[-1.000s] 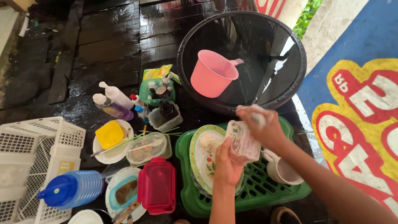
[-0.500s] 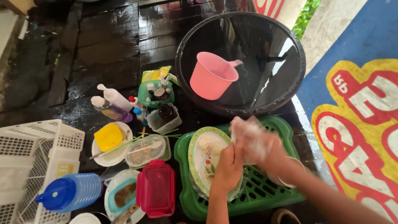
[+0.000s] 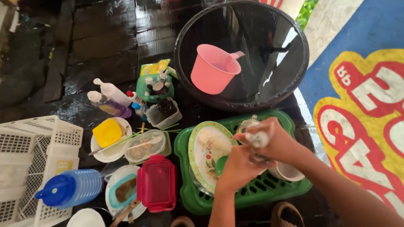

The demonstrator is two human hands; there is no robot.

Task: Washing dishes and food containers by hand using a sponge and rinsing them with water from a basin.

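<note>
My left hand [image 3: 235,166] grips a clear tub [image 3: 257,157] so it stays put; my right hand [image 3: 269,141] squeezes a soapy sponge [image 3: 257,138] over the green tray [image 3: 277,191].

Single head-mounted view, looking almost straight down from above at close range. Both forearms enter from the bottom edge. The green basket [image 3: 290,189] sits at lower centre, the black basin [image 3: 185,80] at the top, the wet floor [image 3: 105,46] upper left
</note>
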